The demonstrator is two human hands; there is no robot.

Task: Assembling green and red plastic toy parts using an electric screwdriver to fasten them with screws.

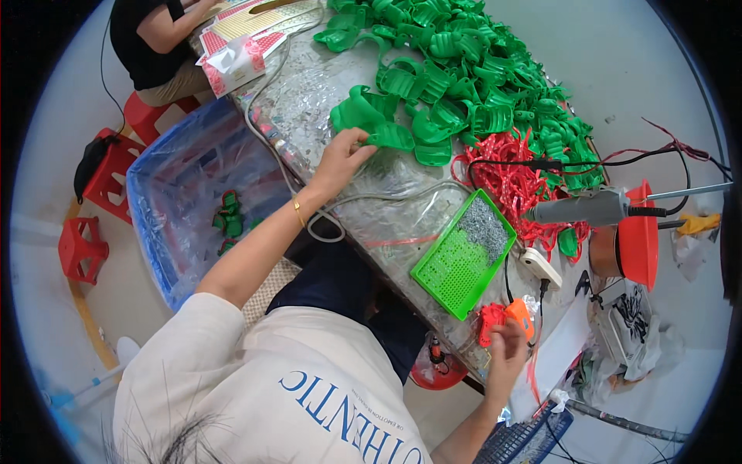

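My left hand (345, 160) pinches the near edge of a curved green plastic piece (393, 136), which lies at the front of a large pile of similar green pieces (464, 54). At the table's right end, the curled fingers of my right hand (507, 345) are at a small red plastic piece (490, 320) and an orange object (521, 317) with a cable. What those fingers grip, if anything, is hidden. Between my hands sits a green tray (452, 285), its far part covered by small grey metal bits (484, 229).
Red straps (502, 164) lie beside the pile, near a grey cylindrical tool (580, 209) on an arm. A white power strip (540, 267) and loose cables surround it. Left of the table stands a blue plastic-lined bin (166, 232). Another person (154, 46) sits at the far left.
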